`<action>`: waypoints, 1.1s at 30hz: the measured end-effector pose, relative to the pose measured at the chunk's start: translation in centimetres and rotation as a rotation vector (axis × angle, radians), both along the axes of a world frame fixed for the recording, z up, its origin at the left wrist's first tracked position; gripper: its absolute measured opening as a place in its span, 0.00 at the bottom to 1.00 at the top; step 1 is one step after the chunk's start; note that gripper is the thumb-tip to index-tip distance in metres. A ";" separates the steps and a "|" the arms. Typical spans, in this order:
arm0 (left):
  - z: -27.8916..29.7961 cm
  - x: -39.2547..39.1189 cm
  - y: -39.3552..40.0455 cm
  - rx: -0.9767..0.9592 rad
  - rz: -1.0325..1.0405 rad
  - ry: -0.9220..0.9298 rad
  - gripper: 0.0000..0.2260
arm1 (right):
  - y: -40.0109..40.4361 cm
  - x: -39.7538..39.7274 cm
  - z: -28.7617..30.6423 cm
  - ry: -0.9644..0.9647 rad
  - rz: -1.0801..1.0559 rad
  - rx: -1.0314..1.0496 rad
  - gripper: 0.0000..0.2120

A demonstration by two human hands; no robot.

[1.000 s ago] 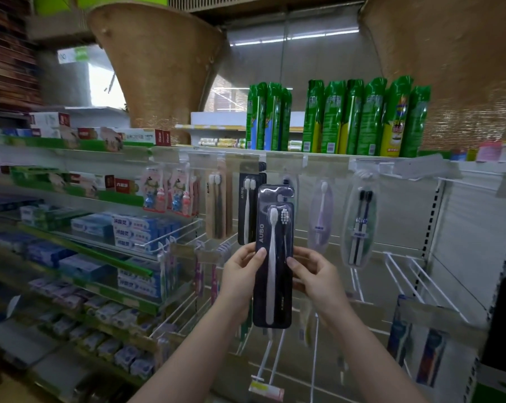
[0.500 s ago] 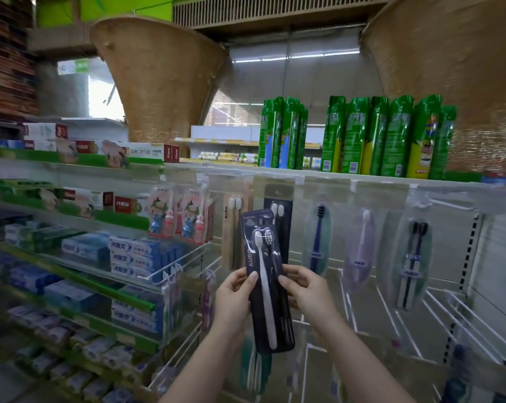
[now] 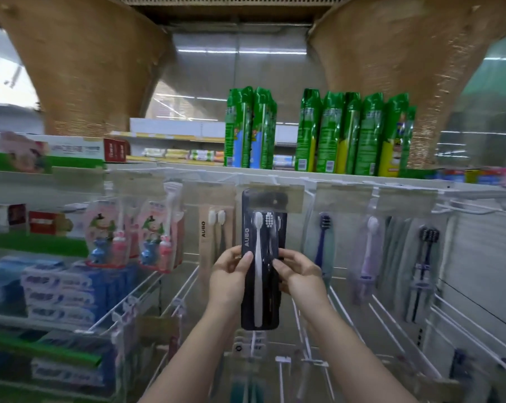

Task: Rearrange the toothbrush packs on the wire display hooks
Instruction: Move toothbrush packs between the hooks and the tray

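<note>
From the head camera, both hands are holding a dark toothbrush pack (image 3: 263, 257) upright in front of the wire display hooks (image 3: 309, 193). The left hand (image 3: 230, 282) is gripping its left edge, thumb lying across the front; the right hand (image 3: 299, 274) is pinching its right edge, fingers curling behind. The pack's top is sitting level with the price tag strip; whether it is hanging on a hook cannot be told. A beige pack (image 3: 214, 231) is hanging just beside it on the left, a blue toothbrush pack (image 3: 321, 242) on the right. Green packets (image 3: 347, 132) are standing on the shelf above.
</note>
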State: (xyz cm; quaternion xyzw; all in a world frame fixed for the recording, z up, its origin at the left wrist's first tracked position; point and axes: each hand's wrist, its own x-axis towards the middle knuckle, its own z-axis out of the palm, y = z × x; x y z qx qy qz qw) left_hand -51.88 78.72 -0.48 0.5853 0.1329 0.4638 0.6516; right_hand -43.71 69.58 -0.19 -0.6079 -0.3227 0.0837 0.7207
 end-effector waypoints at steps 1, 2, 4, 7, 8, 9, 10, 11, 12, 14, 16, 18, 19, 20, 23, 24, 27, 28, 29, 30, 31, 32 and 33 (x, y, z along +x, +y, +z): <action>0.0 0.2 0.2 0.017 0.012 -0.005 0.04 | 0.2 0.1 0.0 0.001 -0.010 0.000 0.08; -0.1 0.5 0.4 0.032 0.016 -0.009 0.04 | 0.4 0.3 0.0 0.000 -0.024 0.002 0.08; -0.1 0.7 0.6 0.047 0.012 -0.013 0.05 | 0.7 0.5 -0.3 0.007 -0.035 0.002 0.08; 0.0 1.0 0.8 0.090 -0.018 0.004 0.07 | 1.0 0.8 -0.8 0.043 -0.059 0.024 0.07; 0.0 1.2 0.8 0.109 -0.015 0.014 0.06 | 1.0 1.0 -1.0 0.054 -0.069 0.031 0.07; 0.0 1.3 0.9 0.120 -0.012 0.017 0.06 | 1.1 1.2 -1.2 0.064 -0.079 0.036 0.07; -0.1 1.4 0.9 0.130 -0.010 0.018 0.06 | 1.1 1.3 -1.3 0.071 -0.086 0.037 0.07; -0.3 1.5 0.9 0.139 -0.007 0.024 0.06 | 1.0 1.5 -1.4 0.072 -0.090 0.032 0.07; -0.5 1.6 0.9 0.147 -0.005 0.037 0.06 | 1.0 1.6 -1.5 0.070 -0.089 0.024 0.06; -0.8 1.7 1.0 0.149 0.000 0.062 0.05 | 1.0 1.7 -1.7 0.058 -0.087 0.015 0.06; -0.9 1.7 1.0 0.139 0.001 0.063 0.05 | 1.1 1.7 -1.8 0.041 -0.104 0.002 0.06; -0.7 1.6 1.0 0.139 -0.004 0.064 0.04 | 1.2 1.8 -1.8 0.042 -0.116 -0.008 0.06; -0.6 1.5 1.0 0.139 -0.009 0.070 0.04 | 1.2 1.8 -1.8 0.046 -0.117 -0.010 0.06; -0.6 1.5 1.0 0.139 -0.005 0.078 0.04 | 1.1 1.8 -1.8 0.050 -0.117 -0.010 0.06; -0.9 1.6 0.9 0.127 0.062 0.090 0.04 | 0.6 1.4 -1.8 0.044 -0.130 -0.022 0.05; -1.2 1.7 0.9 0.128 0.110 0.089 0.05 | 0.4 1.3 -1.8 0.037 -0.145 -0.025 0.06; -1.9 1.6 0.4 0.109 0.264 0.060 0.07 | -0.9 1.2 -2.1 -0.037 -0.226 -0.034 0.06; -2.1 1.6 0.1 0.108 0.294 0.036 0.07 | -1.5 1.1 -2.2 -0.059 -0.242 -0.034 0.05; -2.2 1.5 -0.5 0.098 0.298 0.017 0.06 | -2.2 0.9 -2.4 -0.062 -0.247 -0.025 0.04; -2.3 1.6 -1.2 0.078 0.274 -0.003 0.05 | -3.1 0.8 -2.5 -0.042 -0.238 -0.003 0.04; -2.2 1.7 -2.0 0.050 0.232 -0.029 0.04 | -3.9 0.7 -2.5 -0.012 -0.215 0.029 0.04; -2.2 2.0 -3.0 0.026 0.186 -0.047 0.05 | -4.8 0.4 -2.4 0.022 -0.191 0.054 0.06; -2.2 2.3 -4.1 0.002 0.131 -0.061 0.07 | -5.8 0.3 -2.3 0.053 -0.164 0.072 0.07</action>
